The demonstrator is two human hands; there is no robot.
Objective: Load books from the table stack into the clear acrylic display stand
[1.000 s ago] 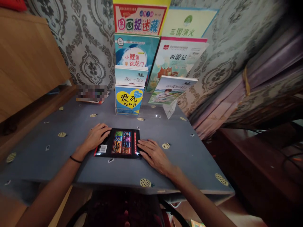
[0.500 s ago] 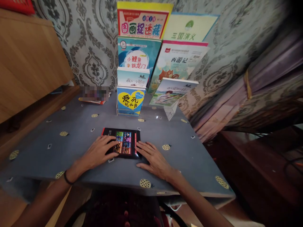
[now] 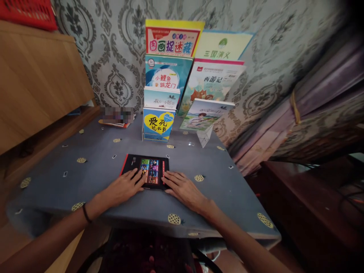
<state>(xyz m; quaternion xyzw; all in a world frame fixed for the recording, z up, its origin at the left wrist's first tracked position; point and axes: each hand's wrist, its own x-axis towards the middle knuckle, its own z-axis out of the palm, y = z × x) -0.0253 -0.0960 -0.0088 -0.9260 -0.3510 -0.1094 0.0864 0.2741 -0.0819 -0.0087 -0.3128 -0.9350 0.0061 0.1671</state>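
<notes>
A black book with a red spine edge on its left and a grid of colourful pictures on its cover lies flat on the table. My left hand, with a dark band at the wrist, rests on the lower left of the cover, fingers stretched out. The fingers of my right hand lie over the book's lower right corner, and the palm is above the tablecloth. Neither hand is wrapped around the book; the fingers cover parts of its lower half.
Beyond the book, a clear stand holds several books, among them a blue and yellow book and a green landscape book. Some partly blurred printed items lie at the back left. A wooden cabinet and a curtain flank the table.
My left hand has shifted a little right and lower on the cover, its fingers closer together. My right fingers remain on the right corner. The view has tilted slightly upward.
</notes>
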